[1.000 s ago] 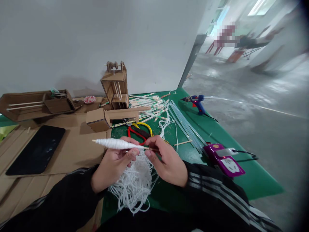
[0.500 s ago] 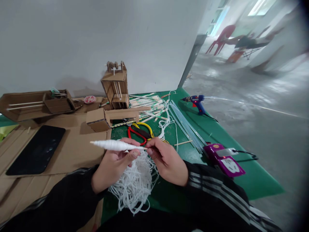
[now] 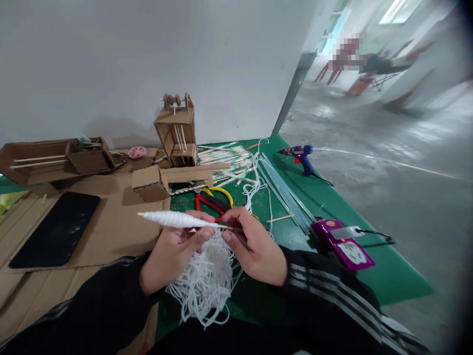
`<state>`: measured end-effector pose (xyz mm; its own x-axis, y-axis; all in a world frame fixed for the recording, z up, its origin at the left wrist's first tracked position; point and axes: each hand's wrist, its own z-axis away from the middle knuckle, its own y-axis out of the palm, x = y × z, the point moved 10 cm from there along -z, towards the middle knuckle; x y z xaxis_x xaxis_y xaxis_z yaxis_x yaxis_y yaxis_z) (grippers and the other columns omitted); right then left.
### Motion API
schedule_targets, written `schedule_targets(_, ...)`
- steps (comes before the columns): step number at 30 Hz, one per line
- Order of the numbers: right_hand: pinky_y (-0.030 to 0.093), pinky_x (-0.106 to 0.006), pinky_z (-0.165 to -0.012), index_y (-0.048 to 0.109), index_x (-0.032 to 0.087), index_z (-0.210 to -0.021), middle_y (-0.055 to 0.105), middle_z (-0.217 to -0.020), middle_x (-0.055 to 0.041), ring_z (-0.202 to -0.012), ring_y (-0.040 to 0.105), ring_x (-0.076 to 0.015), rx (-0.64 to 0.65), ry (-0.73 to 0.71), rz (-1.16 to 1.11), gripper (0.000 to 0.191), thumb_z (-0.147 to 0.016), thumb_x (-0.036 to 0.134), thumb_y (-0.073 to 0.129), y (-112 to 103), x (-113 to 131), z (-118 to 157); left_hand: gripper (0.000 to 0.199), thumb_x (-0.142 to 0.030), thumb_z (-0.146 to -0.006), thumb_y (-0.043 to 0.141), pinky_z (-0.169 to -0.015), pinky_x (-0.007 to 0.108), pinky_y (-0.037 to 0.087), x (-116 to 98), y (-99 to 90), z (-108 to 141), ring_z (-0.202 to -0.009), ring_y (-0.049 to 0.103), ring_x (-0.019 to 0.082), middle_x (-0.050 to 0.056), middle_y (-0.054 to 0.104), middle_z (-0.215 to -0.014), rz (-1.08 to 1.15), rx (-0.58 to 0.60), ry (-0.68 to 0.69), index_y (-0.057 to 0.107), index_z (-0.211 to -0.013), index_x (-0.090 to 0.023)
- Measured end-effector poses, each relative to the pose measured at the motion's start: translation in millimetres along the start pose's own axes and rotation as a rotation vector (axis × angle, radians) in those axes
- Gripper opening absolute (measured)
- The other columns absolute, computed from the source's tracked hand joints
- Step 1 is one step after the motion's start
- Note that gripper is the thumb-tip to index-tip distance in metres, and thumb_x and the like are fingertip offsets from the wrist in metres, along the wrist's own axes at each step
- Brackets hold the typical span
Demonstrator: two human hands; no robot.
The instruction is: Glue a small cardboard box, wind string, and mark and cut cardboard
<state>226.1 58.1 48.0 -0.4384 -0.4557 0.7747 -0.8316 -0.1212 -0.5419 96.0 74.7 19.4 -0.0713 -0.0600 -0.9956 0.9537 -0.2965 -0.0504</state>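
A thin wooden stick (image 3: 232,228) is wound with white string (image 3: 166,219) into a spindle shape, thick in the middle and tapered at both ends. My left hand (image 3: 173,251) pinches its wound right part between thumb and fingers. Around the bare right end curl the fingers of my right hand (image 3: 256,249), thumb below and forefinger above, with some of the stick showing between them. A loose heap of white string (image 3: 207,286) lies beneath both hands. Just beyond the fingers are pliers with red and yellow handles (image 3: 221,197), partly hidden.
Cardboard boxes with sticks (image 3: 177,133) stand against the wall. A black tablet (image 3: 55,229) lies on cardboard at left. Glue sticks (image 3: 284,192), a blue glue gun (image 3: 303,158) and a purple power strip (image 3: 343,246) occupy the green table (image 3: 399,281) at right.
The right thumb and forefinger have spread apart around the stick's end, so more of the bare stick shows. My left hand stays almost still.
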Motion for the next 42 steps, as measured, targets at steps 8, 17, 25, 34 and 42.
schedule_targets(8, 0.041, -0.030, -0.066, 0.049, 0.020, -0.094, 0.058, -0.082, -0.0036, -0.071, 0.052, -0.0162, -0.002, -0.021, 0.038, 0.010, -0.098, 0.024, 0.042, 0, 2, -1, 0.026, -0.037, -0.082, 0.070, -0.060, 0.022, 0.048, 2, -0.3, 0, -0.065, 0.057, 0.011, 0.000, 0.064, -0.077, 0.031, 0.026, -0.012, 0.066, -0.100, -0.019)
schedule_targets(17, 0.040, -0.029, -0.063, 0.051, 0.020, -0.092, 0.058, -0.079, -0.0027, -0.067, 0.051, -0.0149, -0.005, -0.008, 0.026, 0.015, -0.099, 0.025, 0.040, 0, 0, 0, 0.023, -0.035, -0.080, 0.071, -0.071, 0.024, 0.052, -5, -0.4, 0, -0.079, 0.065, 0.015, 0.002, 0.071, -0.086, 0.048, 0.032, -0.049, 0.067, -0.096, -0.019)
schedule_targets(25, 0.042, -0.030, -0.065, 0.050, 0.020, -0.089, 0.060, -0.081, -0.0045, -0.073, 0.054, -0.0168, -0.028, -0.070, 0.075, 0.014, -0.099, 0.021, 0.040, -1, 5, -1, 0.025, -0.034, -0.076, 0.074, -0.064, 0.024, 0.051, -5, -2.0, -1, -0.073, 0.062, 0.015, 0.002, 0.069, -0.080, 0.038, 0.021, -0.065, 0.067, -0.094, -0.018)
schedule_targets(34, 0.041, -0.029, -0.064, 0.049, 0.020, -0.090, 0.059, -0.078, -0.0029, -0.069, 0.053, -0.0155, -0.023, -0.022, 0.059, 0.010, -0.098, 0.021, 0.042, 0, 1, 0, 0.020, -0.030, -0.080, 0.071, -0.066, 0.021, 0.048, -4, -3.2, -1, -0.073, 0.058, 0.011, 0.000, 0.066, -0.087, -0.008, 0.039, -0.021, 0.065, -0.096, -0.019)
schedule_targets(42, 0.041, -0.028, -0.064, 0.049, 0.020, -0.096, 0.060, -0.082, -0.0033, -0.070, 0.054, -0.0154, -0.023, 0.002, 0.049, 0.005, -0.097, 0.024, 0.046, -3, -2, 0, 0.018, -0.027, -0.083, 0.069, -0.072, 0.023, 0.049, -6, -2.3, -1, -0.080, 0.058, 0.012, 0.000, 0.064, -0.092, -0.010, 0.065, 0.023, 0.064, -0.098, -0.020)
